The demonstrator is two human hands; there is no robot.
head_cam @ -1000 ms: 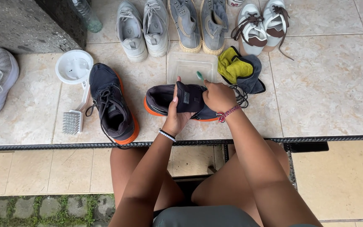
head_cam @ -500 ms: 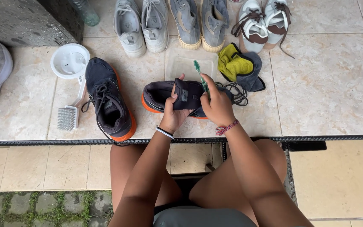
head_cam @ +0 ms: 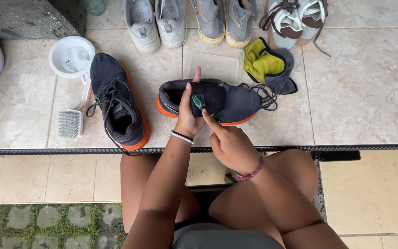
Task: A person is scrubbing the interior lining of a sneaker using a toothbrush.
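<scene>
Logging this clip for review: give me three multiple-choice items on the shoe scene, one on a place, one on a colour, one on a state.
1. Where does the scrub brush lie?
A. left of the laced dark sneaker
B. inside the clear plastic tub
C. on the yellow cloth

2. What colour is the sole of the held sneaker?
A. white
B. orange
C. green

3. How does the left hand stand?
A. flat on the tiles
B. gripping the held sneaker
C. resting on a knee

Answers: 1 A, the brush lies on the tiles left of that shoe. 2 B, an orange edge shows under it. 3 B, its fingers wrap the shoe while the right hand holds a green toothbrush.
</scene>
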